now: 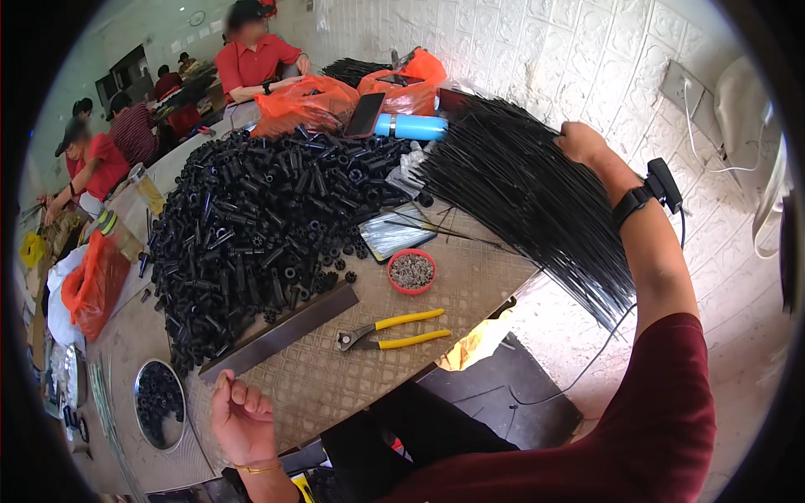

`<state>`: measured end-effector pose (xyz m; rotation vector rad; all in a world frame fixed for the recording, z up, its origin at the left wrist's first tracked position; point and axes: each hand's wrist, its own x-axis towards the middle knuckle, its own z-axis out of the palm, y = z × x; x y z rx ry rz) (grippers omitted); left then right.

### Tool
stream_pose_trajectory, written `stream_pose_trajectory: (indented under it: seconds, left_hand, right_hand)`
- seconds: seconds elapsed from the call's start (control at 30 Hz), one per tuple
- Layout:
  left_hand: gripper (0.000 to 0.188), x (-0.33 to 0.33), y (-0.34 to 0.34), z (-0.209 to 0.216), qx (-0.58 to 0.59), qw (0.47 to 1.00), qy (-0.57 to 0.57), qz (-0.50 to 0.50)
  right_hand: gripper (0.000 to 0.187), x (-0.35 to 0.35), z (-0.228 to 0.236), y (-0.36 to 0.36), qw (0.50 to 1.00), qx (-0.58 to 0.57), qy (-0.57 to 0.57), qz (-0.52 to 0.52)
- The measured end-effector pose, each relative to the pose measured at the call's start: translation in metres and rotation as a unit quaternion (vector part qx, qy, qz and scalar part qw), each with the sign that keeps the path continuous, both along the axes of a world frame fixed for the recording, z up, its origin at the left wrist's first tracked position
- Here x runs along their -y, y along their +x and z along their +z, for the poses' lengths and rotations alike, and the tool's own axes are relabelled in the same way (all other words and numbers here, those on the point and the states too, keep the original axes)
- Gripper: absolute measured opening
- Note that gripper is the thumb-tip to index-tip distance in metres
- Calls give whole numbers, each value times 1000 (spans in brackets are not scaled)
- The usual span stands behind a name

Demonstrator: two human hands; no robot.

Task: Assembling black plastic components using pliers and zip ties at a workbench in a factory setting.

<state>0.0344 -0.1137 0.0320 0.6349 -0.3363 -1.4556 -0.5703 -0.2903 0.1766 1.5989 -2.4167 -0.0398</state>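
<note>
Across the right edge of the table (306,377): thin black rods (528,189), heaped, right hand (582,144) at their upper end, fingers bent, any grip on them untellable. Toward the near side: left hand (241,412), fingers curled, contents untellable; yellow-handled pliers (394,321), near a red bowl (411,291); farther left, black tubular parts (243,222), piled. Step in hand, seemingly: picking rods; next move calls for a firm pinch and straight draw.

A dark phone (365,116) sits tilted between a blue bottle (419,127) and an orange bag (298,105), near a white wall (579,59).
</note>
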Motion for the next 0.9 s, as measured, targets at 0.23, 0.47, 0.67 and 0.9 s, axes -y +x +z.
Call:
stream_pose_trajectory:
  seconds: [0.23, 0.47, 0.67, 0.9]
  left_hand:
    - [15, -3, -4, -9, -15, 1000, 1, -15]
    - [16, -10, -3, -8, 17, 1000, 20, -12]
    - [16, -14, -8, -10, 17, 999, 29, 2]
    - [17, -20, 0, -11, -4, 1000, -8, -20]
  right_hand:
    - [41, -21, -33, 31, 991, 116, -57, 28]
    - [34, -27, -18, 43, 925, 353, -139, -4]
    - [35, -39, -56, 48, 973, 229, -3, 21]
    - [34, -42, -127, 16, 988, 124, -59, 67]
